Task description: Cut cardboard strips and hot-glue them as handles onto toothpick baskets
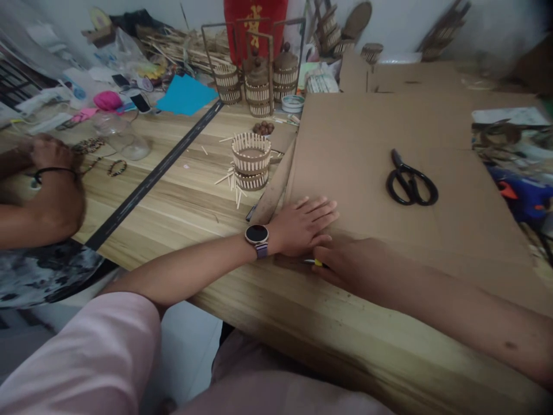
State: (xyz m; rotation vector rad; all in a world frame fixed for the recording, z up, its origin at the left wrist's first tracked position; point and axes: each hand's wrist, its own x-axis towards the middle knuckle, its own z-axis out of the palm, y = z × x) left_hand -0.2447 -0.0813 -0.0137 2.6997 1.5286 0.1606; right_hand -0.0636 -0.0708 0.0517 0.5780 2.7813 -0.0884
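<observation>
Left hand [305, 226], watch at the wrist, lies flat and spread, palm down, on the near-left corner of the cardboard sheet [389, 150] that covers the right part of the wooden table [181, 196]. Right hand [345, 262] sits just beside it at the sheet's near edge, closed around a small yellow-tipped tool [317, 263], mostly hidden. Black scissors [410, 181] rest on the cardboard, well apart from both hands.

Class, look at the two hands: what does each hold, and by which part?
The left hand presses flat on the cardboard. The right hand grips a yellow-tipped tool, mostly hidden; which part, I cannot tell.
</observation>
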